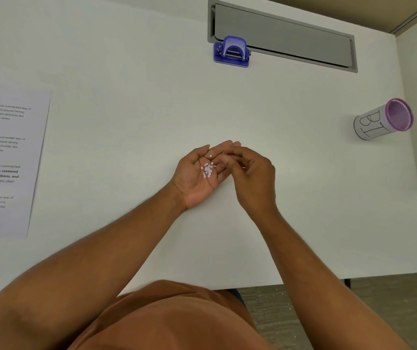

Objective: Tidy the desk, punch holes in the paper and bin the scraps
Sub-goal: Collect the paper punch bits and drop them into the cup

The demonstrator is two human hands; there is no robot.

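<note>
On the white desk point(126, 59), the left hand point(199, 173) lies palm up, relaxed, carrying paper scraps point(208, 169); the right hand point(252, 173) has curled fingers, its grip unclear.

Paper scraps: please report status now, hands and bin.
Left hand open, palm up, cupping paper scraps. Right hand curled beside it, pinch contents unclear. Bin stands at the desk's right side, path unobstructed. Hole punch parked at the back.

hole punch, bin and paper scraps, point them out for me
hole punch point(232, 52), head view, on its blue lever top
bin point(376, 123), head view, on its lettered white side
paper scraps point(208, 169), head view, on the pile in the left hand's palm
</note>
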